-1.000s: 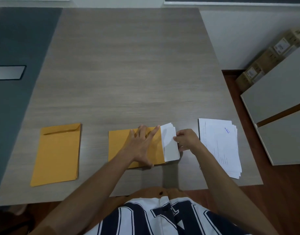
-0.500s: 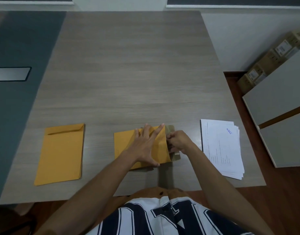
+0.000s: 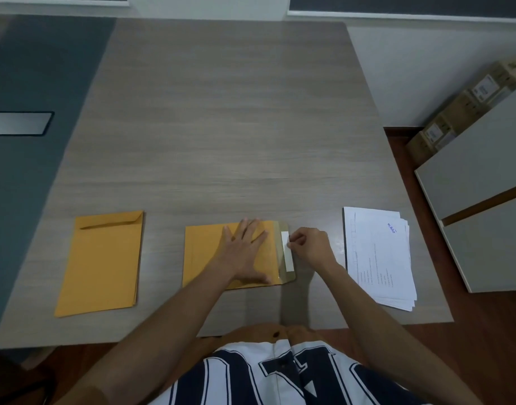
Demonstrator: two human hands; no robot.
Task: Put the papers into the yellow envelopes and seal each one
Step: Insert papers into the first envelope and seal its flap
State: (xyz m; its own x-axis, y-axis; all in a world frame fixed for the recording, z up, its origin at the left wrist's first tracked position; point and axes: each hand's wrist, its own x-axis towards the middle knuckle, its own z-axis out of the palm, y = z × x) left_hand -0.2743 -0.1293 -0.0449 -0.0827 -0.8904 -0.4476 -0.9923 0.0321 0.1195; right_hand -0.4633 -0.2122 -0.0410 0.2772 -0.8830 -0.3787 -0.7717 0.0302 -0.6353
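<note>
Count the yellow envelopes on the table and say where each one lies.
2, as far as shows. One envelope lies alone at the left, though it may be a stack. The other envelope lies in the middle under the flat left hand, its flap open toward the right hand.

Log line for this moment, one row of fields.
step: seal middle envelope | left hand: pressing it flat | right hand: pinching white strip on open flap | paper stack: right
</note>
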